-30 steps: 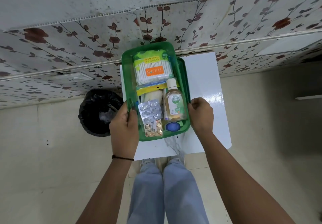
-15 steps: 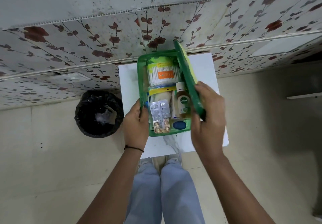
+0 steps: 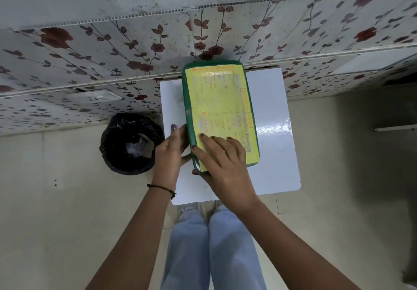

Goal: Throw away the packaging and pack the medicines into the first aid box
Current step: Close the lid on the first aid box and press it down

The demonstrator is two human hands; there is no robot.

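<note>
Right hand (image 3: 222, 154) flat on the first aid box (image 3: 220, 113) lid, left hand (image 3: 172, 152) bracing its side; uneven pressing could leave the lid unlatched.

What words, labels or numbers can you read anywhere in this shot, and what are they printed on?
Nothing can be read for certain.
Yellow label on the closed green plastic first aid box: orange headings and rows of small print, turned sideways and too blurred to read.
Black bag-lined round bin, white square table, floral wall panels: no text visible.
Right hand covers the label's near corner.
</note>
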